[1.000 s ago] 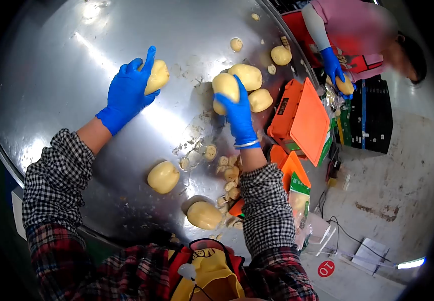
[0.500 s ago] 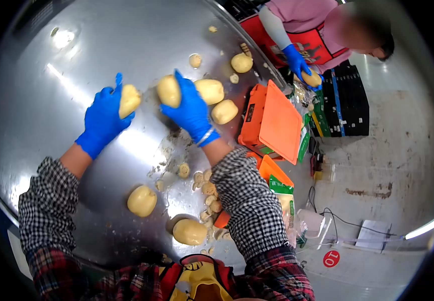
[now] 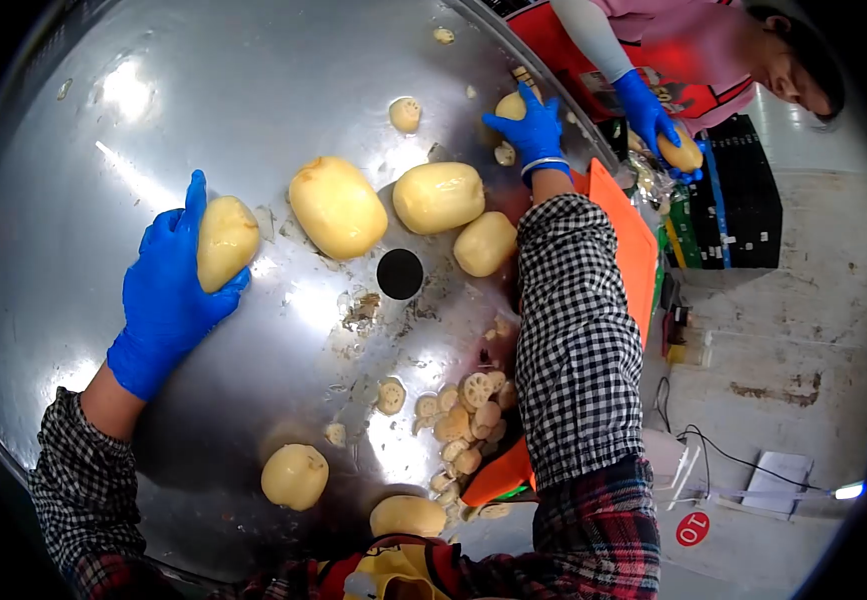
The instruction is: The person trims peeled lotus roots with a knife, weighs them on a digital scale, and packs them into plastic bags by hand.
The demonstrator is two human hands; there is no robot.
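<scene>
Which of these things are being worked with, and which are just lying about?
In use:
- left hand, holding a pale root
- right hand, at a small root
- table, bearing more roots

Lying about, seemingly:
- cut pieces
- orange box
- paper
- cable

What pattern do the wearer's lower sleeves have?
A black-and-white check on the sleeves, clearest in the current head view.

The left hand (image 3: 175, 290) holds a lotus root piece (image 3: 226, 243) above the metal table (image 3: 223, 400).
</scene>
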